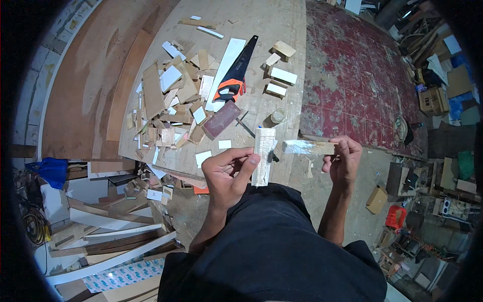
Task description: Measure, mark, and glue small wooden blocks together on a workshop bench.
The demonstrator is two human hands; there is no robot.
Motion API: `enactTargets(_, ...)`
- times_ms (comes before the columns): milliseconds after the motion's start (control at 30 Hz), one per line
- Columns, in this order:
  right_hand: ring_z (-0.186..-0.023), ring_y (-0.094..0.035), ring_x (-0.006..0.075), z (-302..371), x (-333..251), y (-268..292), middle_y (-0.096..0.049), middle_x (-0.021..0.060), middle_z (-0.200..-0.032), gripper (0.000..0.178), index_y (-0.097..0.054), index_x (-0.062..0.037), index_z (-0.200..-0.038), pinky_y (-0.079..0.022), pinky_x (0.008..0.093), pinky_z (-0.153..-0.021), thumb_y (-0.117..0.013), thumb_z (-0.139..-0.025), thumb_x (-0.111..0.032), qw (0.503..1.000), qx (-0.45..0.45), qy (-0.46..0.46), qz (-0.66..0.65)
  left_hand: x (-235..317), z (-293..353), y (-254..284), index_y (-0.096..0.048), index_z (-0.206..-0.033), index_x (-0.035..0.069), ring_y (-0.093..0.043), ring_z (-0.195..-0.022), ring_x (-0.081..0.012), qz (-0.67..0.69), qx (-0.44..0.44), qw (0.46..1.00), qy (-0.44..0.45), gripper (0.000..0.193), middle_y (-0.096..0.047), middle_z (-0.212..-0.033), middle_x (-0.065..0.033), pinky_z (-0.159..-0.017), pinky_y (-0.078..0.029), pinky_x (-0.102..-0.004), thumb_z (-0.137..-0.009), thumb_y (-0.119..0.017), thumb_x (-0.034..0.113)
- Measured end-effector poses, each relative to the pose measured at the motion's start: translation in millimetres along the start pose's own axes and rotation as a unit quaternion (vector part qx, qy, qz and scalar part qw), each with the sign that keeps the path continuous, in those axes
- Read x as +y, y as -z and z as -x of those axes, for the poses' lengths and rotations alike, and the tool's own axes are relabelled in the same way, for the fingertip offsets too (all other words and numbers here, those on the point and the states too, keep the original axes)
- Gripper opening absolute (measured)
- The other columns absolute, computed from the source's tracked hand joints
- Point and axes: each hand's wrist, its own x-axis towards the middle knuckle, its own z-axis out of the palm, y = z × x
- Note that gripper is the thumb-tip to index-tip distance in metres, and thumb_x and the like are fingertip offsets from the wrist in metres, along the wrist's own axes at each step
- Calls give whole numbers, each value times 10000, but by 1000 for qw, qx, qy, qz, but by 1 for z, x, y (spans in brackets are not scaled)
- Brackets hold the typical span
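Note:
My left hand pinches a short, pale piece of wood between thumb and fingers, held upright above the table's near edge. Its face looks rough and whitish. To its right, my right hand is closed on one end of a thin, flat strip. That strip is tan near the fingers and shiny, almost see-through, at its left end; I cannot tell its material. A small gap separates strip and wood. Just beyond the wood stands a small jar, and a dark thin tool lies close by.
On the wooden table lie a handsaw with an orange and black handle, a heap of wood offcuts, a dark red block and several small white-topped blocks. Planks fill the lower left. A cardboard box sits on the floor at right.

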Motion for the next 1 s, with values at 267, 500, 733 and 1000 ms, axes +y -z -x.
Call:
enactTargets(267,-289,-438,103,-2,-1,-17,-564,85,-515,411,-636,63,-1000,-378,205,-292,-518,-980,-331,992,-28,-111,-53,9,-3,-5,-706,-874,-34,-647,-628,-120,-147,-23,983,-109,101,-701,-742,-109,-593,-497,-226,-812,-726,43)
enactTargets(500,-399,-513,98,1,2,-19,-584,62,-628,327,-630,51,-936,-422,202,-314,-634,-923,-276,994,-32,-88,-53,12,-4,-7,-709,-882,-26,-656,-634,-130,-139,-9,986,-97,117,-700,-740,-119,-598,-504,-236,-796,-744,46)
enactTargets(733,-410,-519,98,7,9,-19,-558,43,-602,355,-601,32,-854,-429,202,-335,-609,-937,-313,996,43,-54,-48,2,-3,-10,-676,-898,-76,-597,-650,-87,-117,4,989,-95,112,-665,-737,-87,-594,-473,-209,-820,-707,-3)
enactTargets(1000,-361,-460,84,13,28,-41,-534,44,-549,383,-618,6,-849,-377,203,-326,-586,-945,-363,994,54,-80,-59,6,-2,-18,-657,-931,-90,-590,-641,-69,-48,23,998,-31,130,-662,-748,-91,-563,-466,-185,-829,-687,-16)
